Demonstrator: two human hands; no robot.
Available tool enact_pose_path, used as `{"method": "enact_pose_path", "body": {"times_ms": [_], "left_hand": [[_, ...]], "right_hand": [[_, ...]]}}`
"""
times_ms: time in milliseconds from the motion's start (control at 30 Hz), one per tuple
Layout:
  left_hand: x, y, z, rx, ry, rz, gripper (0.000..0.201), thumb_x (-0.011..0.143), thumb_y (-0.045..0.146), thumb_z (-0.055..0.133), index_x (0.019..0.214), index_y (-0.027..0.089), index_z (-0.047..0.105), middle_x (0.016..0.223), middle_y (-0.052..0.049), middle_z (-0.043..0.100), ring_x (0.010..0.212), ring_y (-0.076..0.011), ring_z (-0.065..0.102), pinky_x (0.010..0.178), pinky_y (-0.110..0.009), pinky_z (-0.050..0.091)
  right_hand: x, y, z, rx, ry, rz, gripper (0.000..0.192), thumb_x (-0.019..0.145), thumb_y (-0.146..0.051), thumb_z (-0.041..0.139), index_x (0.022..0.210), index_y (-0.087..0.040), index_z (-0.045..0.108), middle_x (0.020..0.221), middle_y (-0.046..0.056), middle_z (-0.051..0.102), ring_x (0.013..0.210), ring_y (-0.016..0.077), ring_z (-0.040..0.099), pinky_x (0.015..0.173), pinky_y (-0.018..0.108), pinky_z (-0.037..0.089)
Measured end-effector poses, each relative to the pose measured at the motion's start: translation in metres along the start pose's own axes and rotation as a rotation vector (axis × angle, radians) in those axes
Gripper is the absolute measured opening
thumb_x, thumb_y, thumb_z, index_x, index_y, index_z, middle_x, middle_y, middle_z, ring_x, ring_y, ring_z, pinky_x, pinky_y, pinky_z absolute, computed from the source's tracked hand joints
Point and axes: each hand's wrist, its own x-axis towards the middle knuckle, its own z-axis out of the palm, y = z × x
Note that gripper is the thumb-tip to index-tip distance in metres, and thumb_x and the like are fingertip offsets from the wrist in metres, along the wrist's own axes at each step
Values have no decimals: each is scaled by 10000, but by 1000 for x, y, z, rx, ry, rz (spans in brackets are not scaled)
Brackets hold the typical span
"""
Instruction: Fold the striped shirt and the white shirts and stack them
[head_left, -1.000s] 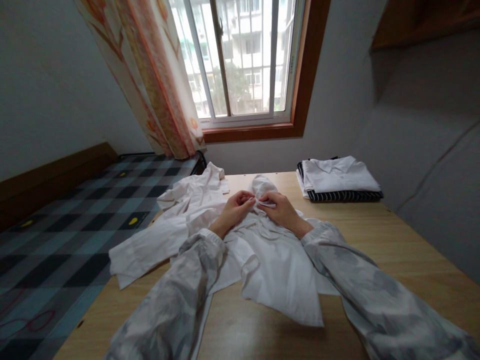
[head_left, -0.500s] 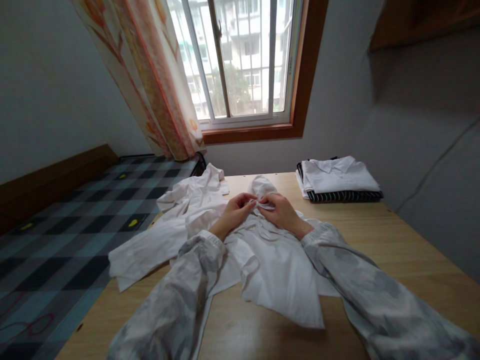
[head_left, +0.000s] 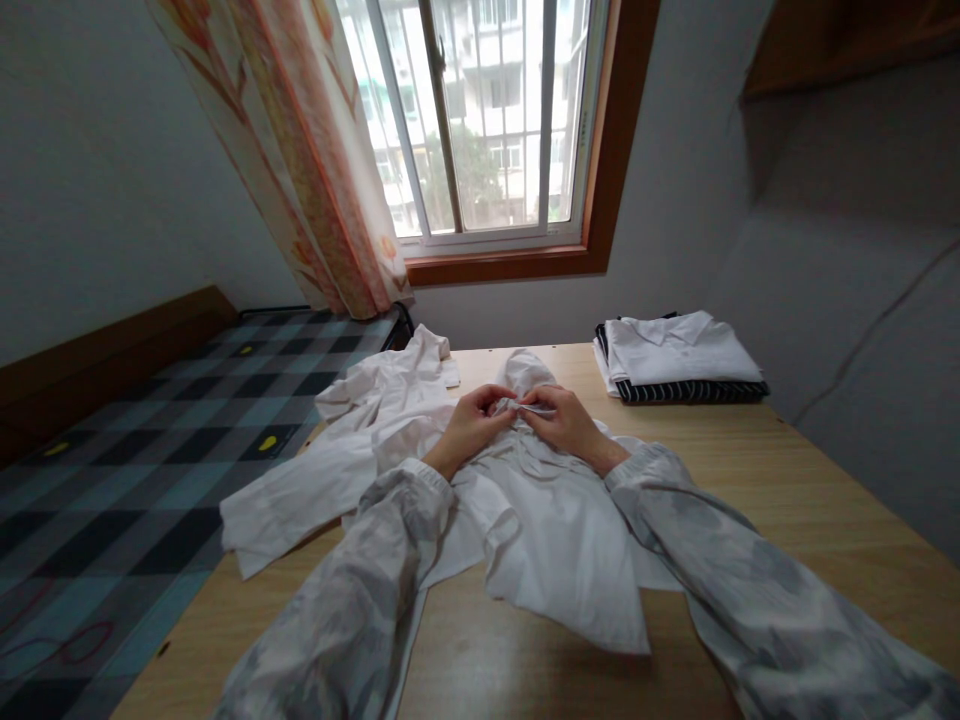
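Note:
A white shirt (head_left: 562, 545) lies spread on the wooden table in front of me, its lower part towards me and its upper part bunched up. My left hand (head_left: 478, 420) pinches the gathered cloth near the collar end. Close beside it, my right hand (head_left: 556, 418) grips the same cloth, with thumb and fingers pressed together. The fingertips of both hands nearly meet, and the small detail between them is too fine to make out. To the left lies a second white garment (head_left: 315, 490), crumpled, with a sleeve stretched towards the table's left edge.
Folded clothes (head_left: 679, 350), white over black striped, are stacked at the table's (head_left: 795, 520) back right. A bed with a checked cover (head_left: 150, 480) adjoins the left side. Behind stand a window (head_left: 495, 120) and a flowered curtain (head_left: 292, 160). A wooden shelf (head_left: 847, 50) hangs upper right.
Both hands stay at nearly the same place on the shirt, with the fingers shifting slightly on the cloth. The garments lie as before.

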Motion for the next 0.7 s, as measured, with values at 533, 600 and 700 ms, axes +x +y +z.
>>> {"method": "enact_pose_path", "body": {"times_ms": [533, 600, 700], "left_hand": [[-3, -1, -1, 52, 2, 55, 324, 875, 500, 897, 1019, 210, 881, 825, -23, 700, 761, -167, 567, 695, -276, 449], [-3, 0, 0, 47, 6, 82, 313, 882, 501, 903, 1005, 215, 881, 891, -49, 742, 817, -183, 603, 744, -289, 493], [-3, 2, 0, 27, 8, 93, 327, 893, 526, 905, 999, 218, 882, 931, -69, 766, 861, -200, 634, 789, -314, 547]], "right_hand": [[4, 13, 0, 231, -74, 165, 397, 989, -614, 742, 986, -223, 808, 956, 56, 812, 911, 253, 723, 859, 370, 587], [5, 16, -2, 280, -121, 196, 415, 978, -633, 749, 991, -220, 794, 938, 39, 796, 896, 237, 702, 843, 349, 575], [6, 17, -5, 325, -156, 227, 416, 961, -640, 764, 995, -227, 793, 931, 30, 787, 894, 234, 691, 852, 348, 568]]}}
